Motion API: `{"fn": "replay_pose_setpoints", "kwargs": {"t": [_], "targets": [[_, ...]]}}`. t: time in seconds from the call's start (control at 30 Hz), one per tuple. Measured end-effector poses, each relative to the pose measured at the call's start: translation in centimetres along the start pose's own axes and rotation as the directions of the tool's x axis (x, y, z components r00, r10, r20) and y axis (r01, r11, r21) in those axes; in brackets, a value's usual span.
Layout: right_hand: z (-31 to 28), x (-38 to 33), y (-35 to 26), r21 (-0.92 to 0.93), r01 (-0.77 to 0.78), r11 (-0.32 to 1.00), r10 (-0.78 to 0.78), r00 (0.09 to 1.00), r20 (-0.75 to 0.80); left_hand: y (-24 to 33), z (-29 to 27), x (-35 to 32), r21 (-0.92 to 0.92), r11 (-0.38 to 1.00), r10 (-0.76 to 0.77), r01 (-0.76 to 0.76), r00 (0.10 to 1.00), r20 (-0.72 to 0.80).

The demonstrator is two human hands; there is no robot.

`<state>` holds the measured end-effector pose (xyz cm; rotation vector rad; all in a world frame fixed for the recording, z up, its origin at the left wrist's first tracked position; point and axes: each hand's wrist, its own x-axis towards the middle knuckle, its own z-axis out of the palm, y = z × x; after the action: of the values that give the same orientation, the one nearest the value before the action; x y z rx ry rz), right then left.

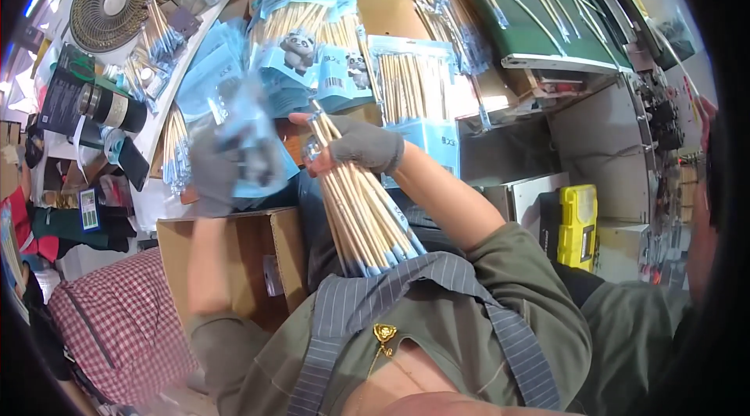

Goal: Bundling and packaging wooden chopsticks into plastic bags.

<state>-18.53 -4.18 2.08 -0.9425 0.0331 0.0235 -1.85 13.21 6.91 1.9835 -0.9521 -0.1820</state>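
In my right hand (355, 144), which wears a grey fingerless glove, is a thick bundle of thin wooden sticks (355, 209). Its fingers wrap around the upper part; the sticks fan out downward, their blue-marked ends close to my chest. My left hand (212, 170), also gloved in grey, is smeared by motion. A blue-and-clear plastic bag (256, 139) with a dark print is blurred along with it and appears gripped. Beyond my hands lie filled blue panda-printed bags (297, 49) and another blue bag full of sticks (414, 84).
An open cardboard box (285, 248) stands below my left hand. Loose sticks lie on a green board (539, 14) at the back right. At left are a fan (116, 0), a dark flask (113, 107) and a phone (133, 164). A yellow case (578, 224) stands at right.
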Motion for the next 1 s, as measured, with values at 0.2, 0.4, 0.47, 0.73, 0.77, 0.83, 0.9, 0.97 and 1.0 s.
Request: {"fn": "replay_pose_setpoints", "kwargs": {"t": [0.2,0.4,0.47,0.73,0.77,0.83,0.9,0.97,1.0], "targets": [[-2.2,-0.9,0.6,-0.112,0.079,0.991,-0.086,0.994,-0.066,2.5,7.3,-2.0,0.005,0.983,0.182,-0.183,0.980,0.080],[-3.4,-2.8,-0.4,0.049,-0.028,0.998,0.039,0.969,-0.245,3.7,5.3,-1.7,-0.621,0.748,-0.244,0.235,0.967,0.072],[-2.5,-2.6,-0.3,0.142,-0.006,0.990,0.043,0.965,-0.260,1.2,5.5,0.2,-0.421,0.896,-0.204,0.140,0.973,-0.110],[1.9,-3.0,-3.3,-0.205,0.068,0.976,-0.086,0.993,-0.082,1.3,9.0,3.3,0.457,0.874,0.234,-0.165,0.967,-0.098],[1.7,-2.7,-2.8,-0.177,0.023,0.984,-0.043,0.993,-0.108,1.3,9.2,3.3,0.420,0.867,0.315,-0.269,0.948,-0.043],[-0.3,-2.3,-1.3,-0.105,-0.013,0.994,-0.001,0.992,-0.130,1.2,8.7,3.2,0.413,0.859,0.354,-0.304,0.934,-0.049],[-1.6,-2.0,-0.1,-0.025,-0.058,0.998,0.053,0.983,-0.173,1.9,8.3,2.5,0.355,0.858,0.431,-0.372,0.896,-0.104],[-1.1,-1.5,0.2,-0.053,-0.052,0.997,0.046,0.993,-0.111,3.4,8.4,1.5,0.298,0.828,0.511,-0.475,0.858,-0.053],[-1.0,-1.2,0.2,-0.084,-0.039,0.996,0.035,0.999,-0.041,4.2,8.4,1.3,0.240,0.784,0.593,-0.573,0.805,-0.013]]}}
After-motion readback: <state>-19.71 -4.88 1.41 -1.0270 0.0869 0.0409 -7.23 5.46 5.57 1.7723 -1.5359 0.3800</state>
